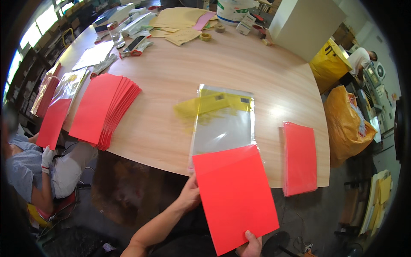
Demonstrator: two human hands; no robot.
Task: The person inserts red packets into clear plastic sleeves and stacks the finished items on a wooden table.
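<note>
A large red sheet [235, 197] tilts over the table's near edge. My right hand [251, 246] grips its lower edge, thumb on top and fingers underneath. The sheet's far end overlaps the near end of a clear plastic bag [220, 135] lying flat on the table. My left hand [190, 195] is closed at the sheet's left edge, by the bag's near left corner; its fingertips are partly hidden, so I cannot tell whether it grips bag or sheet. Yellow patches with small dark squares show at the bag's far end.
Right of the bag lies a stack of wrapped red sheets [299, 158]. A fanned red pile [102, 111] lies left, near a seated co-worker's gloved hand [48, 158] holding another red sheet. Tape rolls [205, 37], a glass [115, 34] and a phone [135, 43] are farther back.
</note>
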